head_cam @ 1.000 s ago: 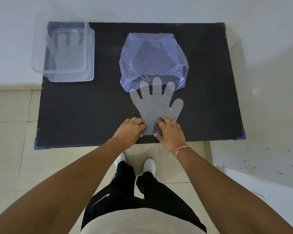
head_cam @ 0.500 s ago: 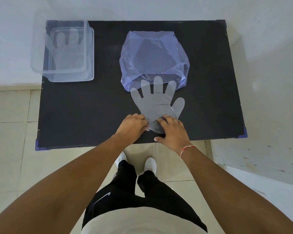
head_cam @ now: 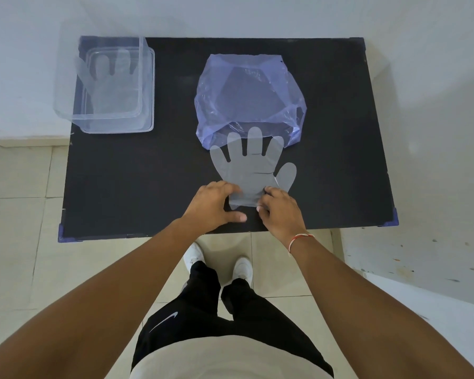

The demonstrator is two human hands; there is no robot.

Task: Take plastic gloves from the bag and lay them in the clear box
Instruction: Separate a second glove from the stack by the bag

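Observation:
A see-through plastic glove (head_cam: pixel 252 165) lies flat on the black table (head_cam: pixel 148 173), fingers pointing away and overlapping the mouth of the bluish plastic bag (head_cam: pixel 249 97). My left hand (head_cam: pixel 214 205) and my right hand (head_cam: pixel 278 207) pinch the glove's cuff from either side, and the cuff is crumpled between them. The clear box (head_cam: pixel 148 86) stands at the table's far left corner with another glove (head_cam: pixel 110 86) lying flat inside it.
The table's near edge runs just below my hands, with blue corner guards (head_cam: pixel 62 233) at both near corners. A pale wall surrounds the far side and right. Tiled floor and my white shoes (head_cam: pixel 193 255) show below.
Both hands have shifted slightly forward along the glove's cuff, bunching it up. The left thumb has spread away from the fingers. The glove's fingers stay at the bag's mouth.

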